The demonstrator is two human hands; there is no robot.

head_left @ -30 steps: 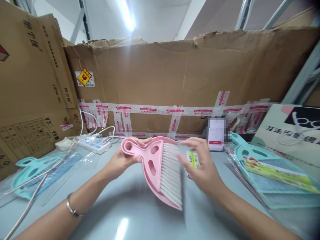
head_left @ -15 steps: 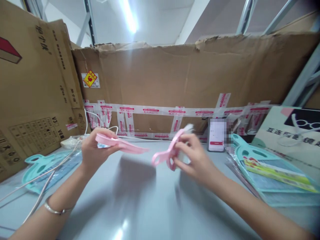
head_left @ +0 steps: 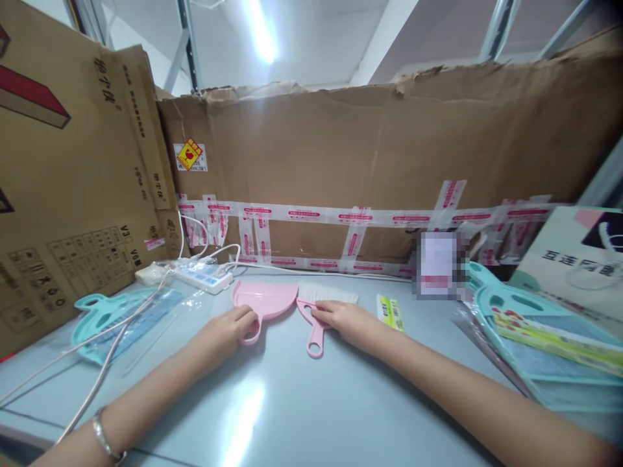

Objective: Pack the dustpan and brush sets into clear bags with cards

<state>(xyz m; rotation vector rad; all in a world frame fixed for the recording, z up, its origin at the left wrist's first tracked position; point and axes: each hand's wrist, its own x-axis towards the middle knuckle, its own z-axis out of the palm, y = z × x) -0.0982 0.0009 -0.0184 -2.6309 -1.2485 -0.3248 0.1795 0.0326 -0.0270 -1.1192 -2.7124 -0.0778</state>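
Note:
A pink dustpan lies on the grey-blue table, its looped handle toward me. My left hand is closed on the left side of that handle. Just to the right lies a pink hand brush with white bristles pointing away from me and a ring at the handle's end. The fingers of my right hand grip the brush where its handle meets the head, hiding part of it. The dustpan's right corner and the brush head are close together; whether they touch I cannot tell.
Behind stands a large taped cardboard box, with another carton at left. A power strip with white cables, a bagged teal item, a yellow-green card, a phone and a teal board lie around.
Both hands have come down to the table. The dustpan and brush, held in the air before, now lie side by side on the tabletop. The view has shifted slightly left.

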